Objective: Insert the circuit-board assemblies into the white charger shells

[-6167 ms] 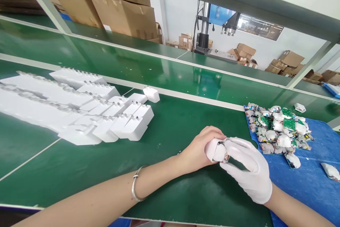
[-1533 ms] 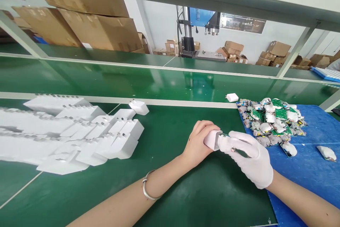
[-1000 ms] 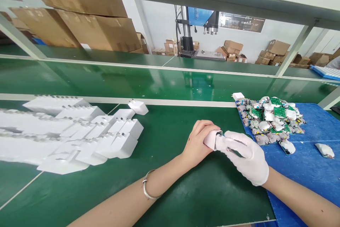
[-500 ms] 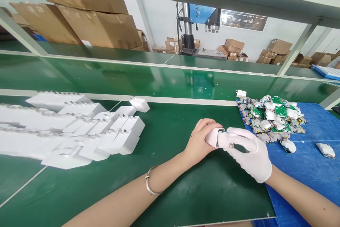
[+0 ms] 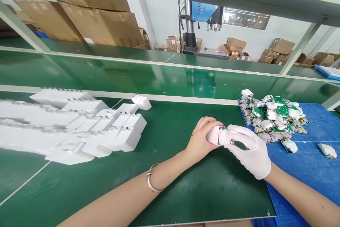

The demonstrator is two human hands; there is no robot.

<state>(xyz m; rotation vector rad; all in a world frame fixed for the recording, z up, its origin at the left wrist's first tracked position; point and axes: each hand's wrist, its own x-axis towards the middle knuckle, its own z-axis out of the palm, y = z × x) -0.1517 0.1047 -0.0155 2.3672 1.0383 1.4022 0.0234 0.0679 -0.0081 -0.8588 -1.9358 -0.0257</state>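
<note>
My left hand (image 5: 201, 136), bare and with a bangle at the wrist, is closed around a white plastic charger housing (image 5: 213, 135). The housing's open end faces right. In a white glove, my right hand (image 5: 251, 151) pinches a circuit board with a white-coated body (image 5: 225, 137) between thumb and fingers. The board's left end is at the mouth of the housing, apparently partly inside it; how deep, I cannot tell. Both hands are above the green table (image 5: 186, 191).
At left stand rows of white charger housings (image 5: 117, 138) with metal prongs. A pile of circuit boards (image 5: 273, 117) lies on a blue mat (image 5: 305, 181) at right, with one loose board (image 5: 327, 151) beside it. A white housing (image 5: 247, 93) sits behind the pile. A shelf frame (image 5: 164, 63) crosses the back.
The hands keep nearly the same pose, with the board still at the housing's mouth. The whole view has shifted slightly.
</note>
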